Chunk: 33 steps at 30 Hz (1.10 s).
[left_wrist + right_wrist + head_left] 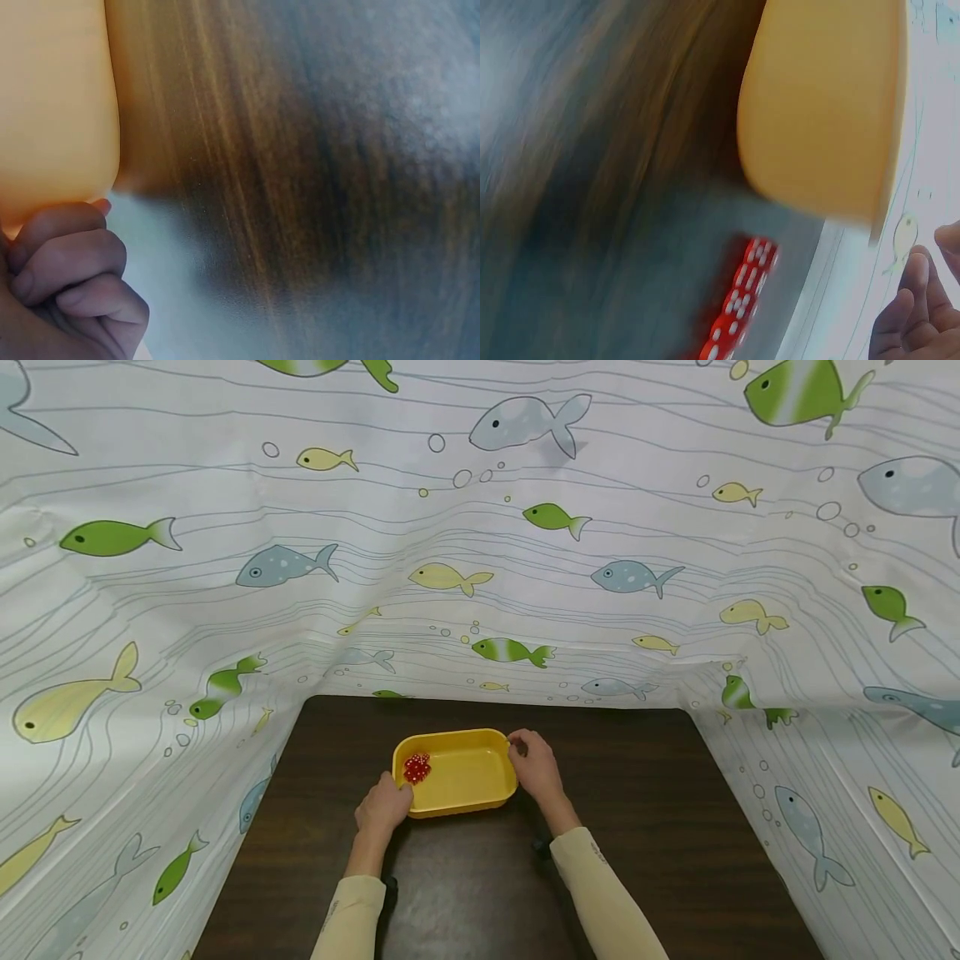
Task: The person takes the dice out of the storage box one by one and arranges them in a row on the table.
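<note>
A shallow yellow tray (pixel 461 777) is in the middle of the head view, with a cluster of red dice (pixel 417 767) at its left end. My left hand (pixel 384 802) grips the tray's left end, thumb over the rim; the left wrist view shows curled fingers (pixel 71 255) against its underside. At the right end is my right hand (pixel 536 764). In the right wrist view its fingers (pixel 915 300) are loosely bent and apart from the tray, with nothing between them and the thumb. A row of red dice (pixel 739 300) lies outside the tray there; the head view does not show this row.
The dark wood-grain table (pixel 637 827) extends around the tray. A white sheet printed with fish (pixel 517 610) hangs behind the table and along both sides.
</note>
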Available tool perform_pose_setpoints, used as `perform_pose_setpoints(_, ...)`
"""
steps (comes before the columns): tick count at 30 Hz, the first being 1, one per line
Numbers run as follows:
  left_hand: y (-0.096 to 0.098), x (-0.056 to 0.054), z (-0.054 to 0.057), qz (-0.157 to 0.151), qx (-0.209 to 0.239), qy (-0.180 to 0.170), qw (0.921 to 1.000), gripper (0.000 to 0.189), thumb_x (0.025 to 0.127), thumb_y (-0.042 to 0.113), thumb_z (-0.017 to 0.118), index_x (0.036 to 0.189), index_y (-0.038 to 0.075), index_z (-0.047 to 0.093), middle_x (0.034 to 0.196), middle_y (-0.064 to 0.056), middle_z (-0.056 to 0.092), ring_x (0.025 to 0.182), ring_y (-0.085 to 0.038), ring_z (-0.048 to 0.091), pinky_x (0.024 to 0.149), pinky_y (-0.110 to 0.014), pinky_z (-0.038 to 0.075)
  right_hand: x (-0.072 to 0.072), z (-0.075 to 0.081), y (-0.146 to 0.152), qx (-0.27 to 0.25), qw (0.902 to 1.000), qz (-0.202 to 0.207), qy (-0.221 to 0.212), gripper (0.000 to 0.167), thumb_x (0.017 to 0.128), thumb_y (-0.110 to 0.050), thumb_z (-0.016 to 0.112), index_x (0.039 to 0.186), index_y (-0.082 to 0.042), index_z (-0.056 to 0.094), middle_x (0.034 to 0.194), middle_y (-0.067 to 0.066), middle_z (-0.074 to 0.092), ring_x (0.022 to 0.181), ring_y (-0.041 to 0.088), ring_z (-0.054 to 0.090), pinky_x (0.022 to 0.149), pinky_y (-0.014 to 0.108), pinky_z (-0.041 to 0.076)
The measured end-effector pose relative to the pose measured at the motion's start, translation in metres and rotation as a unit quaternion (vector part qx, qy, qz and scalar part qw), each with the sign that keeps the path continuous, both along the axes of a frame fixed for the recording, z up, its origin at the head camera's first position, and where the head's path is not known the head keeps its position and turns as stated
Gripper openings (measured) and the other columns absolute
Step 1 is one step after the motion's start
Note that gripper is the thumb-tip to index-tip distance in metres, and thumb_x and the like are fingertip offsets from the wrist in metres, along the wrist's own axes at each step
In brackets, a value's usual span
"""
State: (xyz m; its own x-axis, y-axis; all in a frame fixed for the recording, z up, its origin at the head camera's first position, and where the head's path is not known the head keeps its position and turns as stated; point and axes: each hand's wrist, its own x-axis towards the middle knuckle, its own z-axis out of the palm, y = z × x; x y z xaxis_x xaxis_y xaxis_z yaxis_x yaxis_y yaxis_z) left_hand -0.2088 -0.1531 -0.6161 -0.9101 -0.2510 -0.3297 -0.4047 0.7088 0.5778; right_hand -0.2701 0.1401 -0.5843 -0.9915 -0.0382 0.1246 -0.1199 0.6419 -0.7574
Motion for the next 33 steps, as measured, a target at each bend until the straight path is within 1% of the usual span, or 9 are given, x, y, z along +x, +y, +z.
perform_pose_setpoints(3,-0.001,-0.001,-0.002,-0.001,-0.002,-0.002,1.0000,0.059,0.104,0.034,0.046,0.145,-0.009,0.046,0.099,-0.018,0.063,0.080,-0.031,0.059,0.075,-0.046,0.047,0.001,-0.001,-0.016,0.012,0.9997,0.019,-0.008,0.021,0.104,-0.016,0.067,0.123,-0.013,0.074,0.111,0.005,0.067,0.090,0.022,0.058,0.082,0.039,0.053)
perform_pose_setpoints(9,-0.002,-0.002,-0.005,-0.003,0.000,-0.003,1.0000,0.061,0.105,0.034,0.046,0.147,-0.010,0.045,0.102,-0.019,0.064,0.081,-0.032,0.059,0.076,-0.047,0.047,0.005,-0.012,-0.050,0.049,0.9960,0.073,-0.020,0.024,0.104,-0.017,0.068,0.126,-0.012,0.074,0.110,0.003,0.069,0.083,0.018,0.057,0.078,0.035,0.053)
perform_pose_setpoints(13,-0.002,-0.002,-0.005,-0.004,0.000,-0.002,1.0000,0.061,0.105,0.034,0.046,0.147,-0.010,0.045,0.102,-0.019,0.064,0.080,-0.032,0.059,0.076,-0.048,0.048,0.010,-0.013,-0.070,0.074,0.9915,0.102,-0.033,0.027,0.104,-0.018,0.068,0.129,-0.012,0.074,0.113,0.003,0.071,0.087,0.017,0.058,0.084,0.036,0.055)
perform_pose_setpoints(17,-0.002,-0.002,-0.004,-0.003,-0.007,0.001,1.0000,0.060,0.104,0.035,0.047,0.146,-0.009,0.047,0.106,-0.021,0.066,0.082,-0.033,0.061,0.079,-0.051,0.050,0.013,-0.012,-0.087,0.097,0.9865,0.125,-0.041,0.029,0.104,-0.019,0.068,0.132,-0.014,0.074,0.116,0.002,0.072,0.089,0.016,0.059,0.087,0.037,0.056)
perform_pose_setpoints(20,-0.002,-0.002,-0.001,-0.004,-0.014,0.002,0.9999,0.060,0.104,0.035,0.048,0.145,-0.009,0.049,0.110,-0.023,0.068,0.085,-0.034,0.063,0.083,-0.055,0.051,0.013,-0.013,-0.098,0.111,0.9832,0.139,-0.038,0.028,0.104,-0.019,0.068,0.132,-0.016,0.074,0.118,0.002,0.073,0.091,0.016,0.060,0.088,0.038,0.057)
perform_pose_setpoints(22,-0.002,-0.002,0.000,-0.006,-0.017,0.002,0.9998,0.059,0.104,0.035,0.048,0.144,-0.009,0.050,0.109,-0.023,0.068,0.085,-0.034,0.064,0.082,-0.056,0.052,0.013,-0.015,-0.105,0.123,0.9809,0.146,-0.037,0.029,0.104,-0.020,0.067,0.132,-0.017,0.075,0.120,0.002,0.073,0.094,0.015,0.062,0.089,0.039,0.057)
perform_pose_setpoints(30,-0.001,0.000,0.001,-0.005,-0.017,0.004,0.9998,0.059,0.105,0.036,0.048,0.142,-0.010,0.051,0.107,-0.023,0.068,0.083,-0.034,0.064,0.081,-0.056,0.052,0.008,-0.022,-0.122,0.149,0.9743,0.160,-0.051,0.035,0.106,-0.022,0.065,0.139,-0.022,0.072,0.139,0.003,0.071,0.113,0.019,0.067,0.105,0.045,0.056)
perform_pose_setpoints(31,-0.001,0.000,0.001,-0.004,-0.017,0.005,0.9998,0.059,0.105,0.036,0.048,0.142,-0.010,0.051,0.107,-0.023,0.068,0.083,-0.034,0.064,0.081,-0.056,0.052,0.007,-0.022,-0.124,0.153,0.9735,0.162,-0.053,0.035,0.105,-0.022,0.065,0.140,-0.022,0.072,0.139,0.003,0.071,0.113,0.019,0.067,0.105,0.045,0.056)
perform_pose_setpoints(33,-0.002,0.000,0.002,-0.002,-0.016,0.005,0.9999,0.057,0.105,0.036,0.048,0.140,-0.009,0.052,0.103,-0.022,0.067,0.080,-0.033,0.063,0.078,-0.054,0.051,0.006,-0.023,-0.126,0.163,0.9709,0.167,-0.052,0.036,0.105,-0.022,0.066,0.140,-0.022,0.072,0.133,0.002,0.072,0.106,0.018,0.067,0.100,0.043,0.057)
